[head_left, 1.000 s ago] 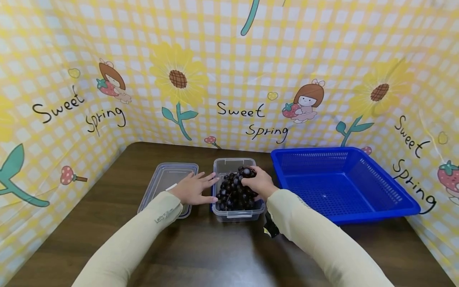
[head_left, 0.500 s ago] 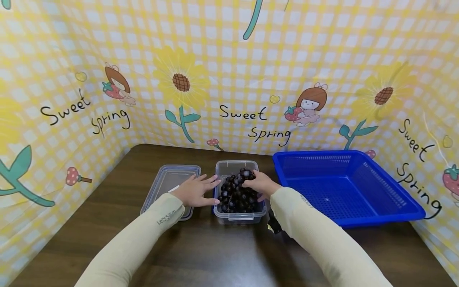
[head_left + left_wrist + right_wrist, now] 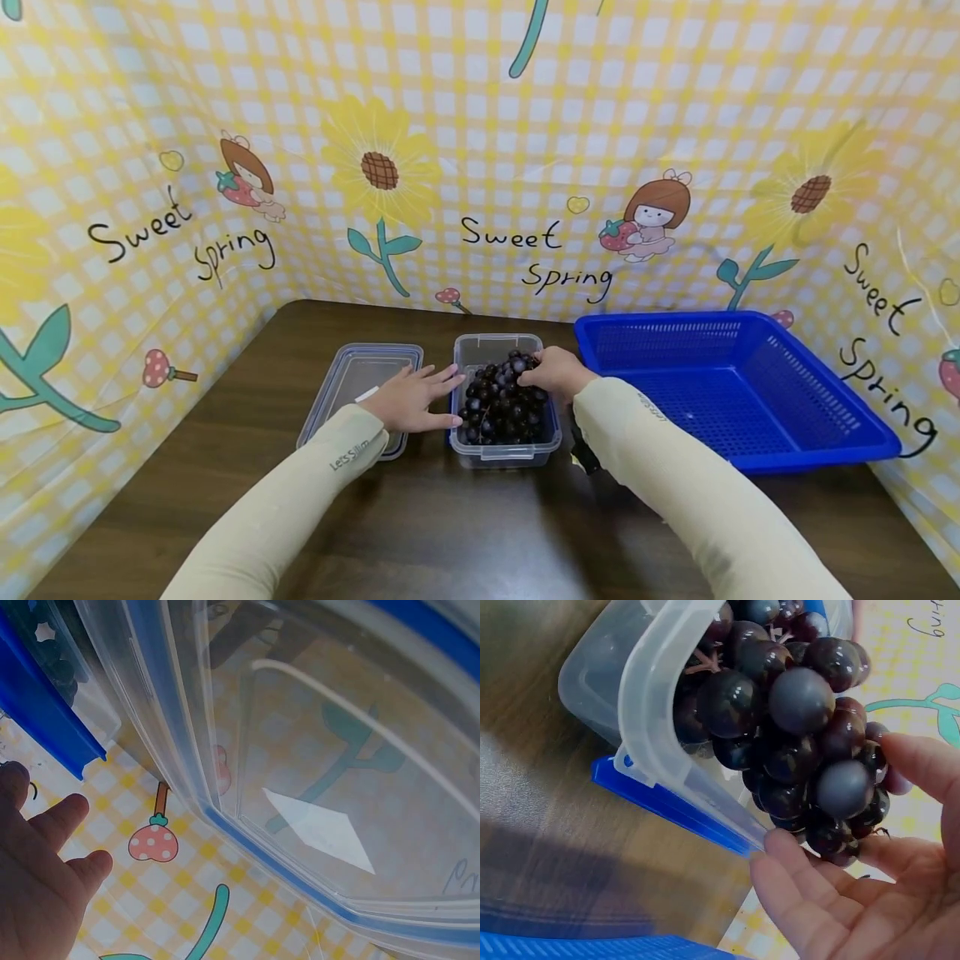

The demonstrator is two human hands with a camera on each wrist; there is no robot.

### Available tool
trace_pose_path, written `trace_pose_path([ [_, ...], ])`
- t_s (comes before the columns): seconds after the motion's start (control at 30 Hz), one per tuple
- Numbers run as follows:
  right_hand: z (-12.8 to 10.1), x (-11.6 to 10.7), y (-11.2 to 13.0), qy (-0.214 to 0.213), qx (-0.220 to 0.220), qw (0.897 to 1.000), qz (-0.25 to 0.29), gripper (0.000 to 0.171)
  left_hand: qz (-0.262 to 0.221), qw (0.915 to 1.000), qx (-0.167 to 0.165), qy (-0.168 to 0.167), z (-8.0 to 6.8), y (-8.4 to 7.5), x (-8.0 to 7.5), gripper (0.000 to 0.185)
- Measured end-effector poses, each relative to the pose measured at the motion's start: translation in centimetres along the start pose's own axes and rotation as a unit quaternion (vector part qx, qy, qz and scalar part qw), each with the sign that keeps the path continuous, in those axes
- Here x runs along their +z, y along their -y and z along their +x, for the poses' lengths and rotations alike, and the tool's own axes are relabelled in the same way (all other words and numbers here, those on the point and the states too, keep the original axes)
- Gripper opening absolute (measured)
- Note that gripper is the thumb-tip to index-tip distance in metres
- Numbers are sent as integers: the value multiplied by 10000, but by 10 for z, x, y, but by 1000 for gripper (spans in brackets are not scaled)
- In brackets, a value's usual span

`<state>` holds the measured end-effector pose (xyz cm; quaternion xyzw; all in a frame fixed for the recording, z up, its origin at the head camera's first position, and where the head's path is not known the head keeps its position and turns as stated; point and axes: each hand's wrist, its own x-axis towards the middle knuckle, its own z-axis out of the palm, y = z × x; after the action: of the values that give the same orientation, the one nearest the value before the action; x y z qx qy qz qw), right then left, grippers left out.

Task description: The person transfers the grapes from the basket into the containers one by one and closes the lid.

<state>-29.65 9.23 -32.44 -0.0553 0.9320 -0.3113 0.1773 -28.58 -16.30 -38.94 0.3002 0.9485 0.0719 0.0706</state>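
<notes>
A bunch of dark grapes [image 3: 501, 412] fills most of a clear plastic container [image 3: 504, 452] with blue side clips. My right hand [image 3: 561, 372] pinches the far right end of the bunch, thumb on top. In the right wrist view the thumb and fingers [image 3: 802, 889] are around the lowest grapes [image 3: 810, 750], by the container's rim [image 3: 649, 697]. My left hand [image 3: 411, 400] has its fingers spread, their tips at the container's left side. Beneath that hand lies the clear lid [image 3: 348, 375] with a blue seal; its white label shows in the left wrist view.
To the right stands a big blue slotted basket [image 3: 697, 400], with nothing inside it. The dark wooden table [image 3: 450, 533] carries everything. A yellow checked cloth [image 3: 510, 150] with printed flowers hangs round the back and sides.
My right hand has shifted slightly right and away at the bunch's end, and its lower fingers no longer show in the head view. The left hand stays at the container's side.
</notes>
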Motion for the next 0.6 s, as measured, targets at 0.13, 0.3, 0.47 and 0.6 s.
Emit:
trace_pose_path([
  [0.13, 3, 3, -1, -284, -211, 9994, -2, 21, -10, 10000, -1, 29, 0, 2, 1, 79],
  [0.3, 4, 3, 2, -425, -125, 9987, -241, 44, -35, 10000, 5, 38, 0, 3, -1, 79],
  [0.47, 5, 8, 4, -191, -30, 9948, -1003, 38, -31, 10000, -23, 21, -1, 2, -3, 76],
  [0.6, 6, 17, 3, 62, -73, 9844, -1759, 37, -62, 10000, 11, 9, -2, 0, -1, 75],
])
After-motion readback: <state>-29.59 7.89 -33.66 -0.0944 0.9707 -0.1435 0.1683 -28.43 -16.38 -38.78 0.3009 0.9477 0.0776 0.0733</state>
